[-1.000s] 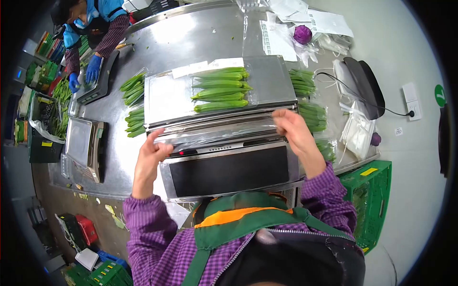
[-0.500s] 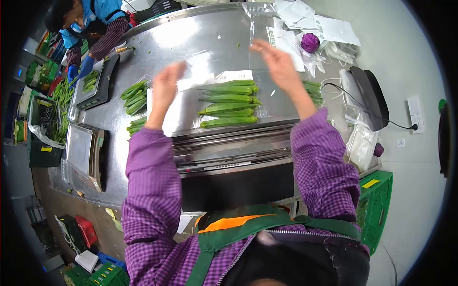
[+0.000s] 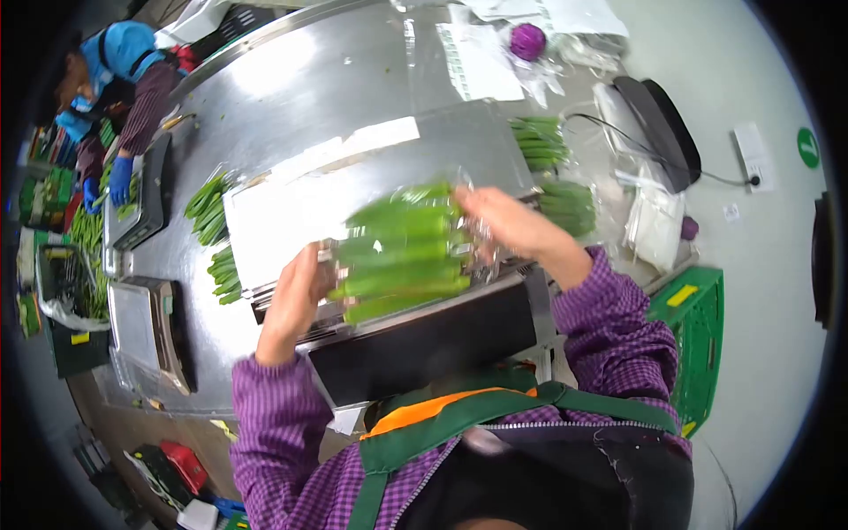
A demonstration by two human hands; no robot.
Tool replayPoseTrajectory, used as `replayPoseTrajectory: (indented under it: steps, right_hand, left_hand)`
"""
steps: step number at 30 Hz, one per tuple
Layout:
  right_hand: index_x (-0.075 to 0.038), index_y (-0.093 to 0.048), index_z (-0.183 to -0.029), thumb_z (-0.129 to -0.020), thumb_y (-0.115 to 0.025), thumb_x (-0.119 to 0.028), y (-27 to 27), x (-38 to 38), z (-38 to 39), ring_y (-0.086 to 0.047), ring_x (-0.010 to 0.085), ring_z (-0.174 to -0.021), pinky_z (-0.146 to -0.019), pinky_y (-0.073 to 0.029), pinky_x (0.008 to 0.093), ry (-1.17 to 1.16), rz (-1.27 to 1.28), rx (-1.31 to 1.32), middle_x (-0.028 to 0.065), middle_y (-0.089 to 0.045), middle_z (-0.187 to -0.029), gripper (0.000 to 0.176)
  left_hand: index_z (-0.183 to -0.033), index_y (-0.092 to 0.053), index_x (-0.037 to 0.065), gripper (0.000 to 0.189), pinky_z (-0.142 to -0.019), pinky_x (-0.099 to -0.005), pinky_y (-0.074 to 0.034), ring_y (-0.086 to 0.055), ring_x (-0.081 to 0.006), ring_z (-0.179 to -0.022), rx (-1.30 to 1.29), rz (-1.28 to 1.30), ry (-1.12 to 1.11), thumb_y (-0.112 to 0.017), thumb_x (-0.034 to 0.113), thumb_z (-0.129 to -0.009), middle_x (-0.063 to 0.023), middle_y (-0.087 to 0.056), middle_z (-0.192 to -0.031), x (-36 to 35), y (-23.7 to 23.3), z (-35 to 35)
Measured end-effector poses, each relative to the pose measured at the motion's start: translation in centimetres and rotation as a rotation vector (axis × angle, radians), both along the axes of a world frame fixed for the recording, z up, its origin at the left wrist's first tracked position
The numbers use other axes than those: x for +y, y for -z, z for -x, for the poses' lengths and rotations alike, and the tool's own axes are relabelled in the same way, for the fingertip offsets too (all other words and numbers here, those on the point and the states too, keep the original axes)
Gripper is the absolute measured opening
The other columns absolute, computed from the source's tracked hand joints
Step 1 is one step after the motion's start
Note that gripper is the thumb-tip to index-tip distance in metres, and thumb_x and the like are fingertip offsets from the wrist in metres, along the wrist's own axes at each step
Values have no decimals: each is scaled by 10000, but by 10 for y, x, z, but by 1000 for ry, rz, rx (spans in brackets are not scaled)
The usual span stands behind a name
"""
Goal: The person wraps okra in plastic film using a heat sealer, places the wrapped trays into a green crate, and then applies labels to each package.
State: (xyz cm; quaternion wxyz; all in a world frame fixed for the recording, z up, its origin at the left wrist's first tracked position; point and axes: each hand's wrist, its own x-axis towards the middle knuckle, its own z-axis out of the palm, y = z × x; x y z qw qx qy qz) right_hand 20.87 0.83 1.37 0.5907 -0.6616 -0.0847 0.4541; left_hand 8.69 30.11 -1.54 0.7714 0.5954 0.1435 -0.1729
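Counter point(image 3: 353, 75) carried wrapping machine point(image 3: 424, 340) | okra pack point(image 3: 402, 252), film-covered, was held above machine's near part; seemed light, slick, bruisable, best gripped at both ends | left hand point(image 3: 291, 300) pinched left end | right hand point(image 3: 521, 228) pinched far right corner

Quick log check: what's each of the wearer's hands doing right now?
Left hand: closed, holding the left end of a clear-plastic-wrapped row of long green pods.
Right hand: closed, holding that row's right end.
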Motion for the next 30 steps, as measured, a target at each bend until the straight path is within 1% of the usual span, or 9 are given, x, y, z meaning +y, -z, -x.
replayPoseTrajectory:
  steps: [5,9,12,16,17,20,22,24,30]
  right_hand:
    - [48,-487,-1169,-970,-343,-448,12,-47,86,-600,118,-683,-512,-524,240,-179,145,80,155,-562,-1120,554]
    - [23,-485,-1090,-978,-353,-406,50,-56,108,-611,149,-657,-474,-524,268,-101,33,175,50,-542,-819,463]
    - [15,-500,-1062,-975,-357,-403,60,-59,121,-620,177,-635,-453,-528,281,-93,49,152,61,-548,-821,450]
    - [22,-545,-984,-965,-389,-383,62,-70,158,-627,233,-631,-487,-509,315,-121,304,121,109,-568,-742,434]
    - [19,-563,-959,-955,-405,-373,64,-72,165,-626,267,-640,-516,-493,341,-53,381,-111,135,-568,-704,422]
    - [-3,-603,-949,-927,-477,-297,81,-70,182,-618,335,-688,-604,-456,391,121,493,-495,190,-589,-685,320]
    - [-23,-617,-963,-908,-525,-221,90,-68,185,-629,321,-709,-616,-469,362,354,416,-648,190,-627,-774,225]
    - [9,-628,-978,-901,-539,-115,89,-75,179,-645,150,-717,-645,-479,260,525,263,-642,125,-678,-827,170]
    - [34,-620,-973,-891,-558,-95,74,-127,203,-568,74,-676,-602,-450,232,508,357,-534,47,-658,-779,165]
  left_hand:
    - [-1219,-418,-24,511,-752,-404,-558,-608,-227,-885,195,214,61,-337,420,-977,-151,-567,-1047,-38,11,105]
    - [-1292,-367,-33,629,-784,-408,-549,-601,-241,-910,317,125,86,-375,493,-948,-121,-562,-1089,-49,32,112]
    - [-1255,-406,-40,581,-772,-362,-562,-594,-195,-886,298,165,111,-383,458,-957,-118,-549,-1117,-55,37,121]
    - [-1025,-554,-10,454,-525,-211,-459,-481,-66,-574,405,-25,-65,-394,412,-974,27,-476,-702,-73,45,162]
    - [-902,-573,21,409,-431,-195,-318,-398,-24,-476,386,-203,-191,-409,389,-977,73,-407,-577,-83,44,169]
    - [-814,-556,42,386,-384,-207,-274,-336,-17,-418,232,-304,-354,-427,369,-975,79,-369,-519,-89,68,195]
    - [-782,-548,63,375,-355,-207,-244,-303,-20,-383,204,-249,-419,-447,373,-967,78,-347,-482,-89,74,200]
    - [-795,-564,77,342,-339,-205,-218,-292,-17,-379,270,-280,-607,-474,364,-958,79,-347,-478,-85,72,203]
    - [-775,-592,117,278,-344,-189,-200,-252,-10,-403,432,-301,-582,-534,340,-931,99,-319,-510,-63,54,245]
